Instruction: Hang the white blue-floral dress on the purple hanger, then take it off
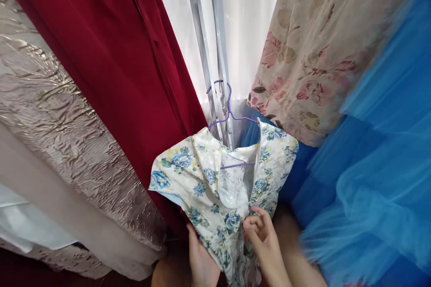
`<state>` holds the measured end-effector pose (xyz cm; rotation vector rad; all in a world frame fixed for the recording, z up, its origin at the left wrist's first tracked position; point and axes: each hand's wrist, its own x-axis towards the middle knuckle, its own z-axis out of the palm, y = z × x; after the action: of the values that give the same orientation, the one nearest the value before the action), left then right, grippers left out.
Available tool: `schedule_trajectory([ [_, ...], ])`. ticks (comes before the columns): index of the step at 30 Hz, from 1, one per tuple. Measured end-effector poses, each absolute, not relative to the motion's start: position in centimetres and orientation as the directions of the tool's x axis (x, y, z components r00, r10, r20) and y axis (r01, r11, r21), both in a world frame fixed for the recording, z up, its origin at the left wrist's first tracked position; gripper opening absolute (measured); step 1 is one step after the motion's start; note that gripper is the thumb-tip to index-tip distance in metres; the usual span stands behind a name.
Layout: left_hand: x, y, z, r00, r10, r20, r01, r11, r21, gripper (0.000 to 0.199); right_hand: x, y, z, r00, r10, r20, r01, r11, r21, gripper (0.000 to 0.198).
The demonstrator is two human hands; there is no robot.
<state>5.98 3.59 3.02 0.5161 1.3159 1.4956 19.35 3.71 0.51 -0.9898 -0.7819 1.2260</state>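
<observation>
Head view, largest first: what hangs there?

Red cloth (101, 54) left, blue tulle (380, 179) right; between them, the floral garment (225, 219) on a purple hanger (230, 114).

Step in hand, and grip?

Adjusting the front, I judge; right hand (266, 235) nearly closed, apparently pinching that front; left hand (202, 258) at the side edge, closure not discernible; next move calls for steadied cloth, fine fingerwork.

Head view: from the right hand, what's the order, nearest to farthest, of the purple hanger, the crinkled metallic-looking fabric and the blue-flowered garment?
1. Blue-flowered garment: touching the right hand.
2. Purple hanger: above the hand in the picture, at the garment's neck and shoulders.
3. Crinkled metallic-looking fabric: over at the far left.
</observation>
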Motion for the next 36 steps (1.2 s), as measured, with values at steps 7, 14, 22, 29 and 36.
schedule_trajectory([
  [7, 3.3, 2.0, -0.6, -0.288, 0.902, -0.321, -0.269, 0.246, 0.931, 0.064, 19.0, 6.2, -0.9, 0.229, 0.973, 0.022, -0.245, 0.079, -0.966, 0.042],
  [14, 2.8, 2.3, 0.8, -0.426, 0.87, -0.247, -0.197, 0.178, 0.964, 0.061, 19.4, 7.1, 1.3, 0.122, 0.984, 0.129, 0.022, 0.127, -0.992, 0.03],
  [22, 4.2, 1.5, -0.9, -0.337, 0.721, 0.606, 0.676, -0.263, 0.689, 0.033, 19.9, 2.8, 0.8, -0.007, 1.0, 0.012, -0.073, 0.012, -0.997, 0.036],
  [29, 7.2, 2.4, -1.2, -0.014, 0.653, 0.757, 0.461, -0.668, 0.585, 0.034, 19.8, 0.5, 2.3, -0.114, 0.994, -0.004, -0.051, -0.01, -0.999, 0.032],
  [36, 7.6, 1.2, 1.6, -0.048, 0.702, 0.71, 0.435, -0.625, 0.648, 0.024, 21.6, 0.1, 2.8, -0.095, 0.984, 0.152, 0.037, 0.156, -0.987, 0.016],
])
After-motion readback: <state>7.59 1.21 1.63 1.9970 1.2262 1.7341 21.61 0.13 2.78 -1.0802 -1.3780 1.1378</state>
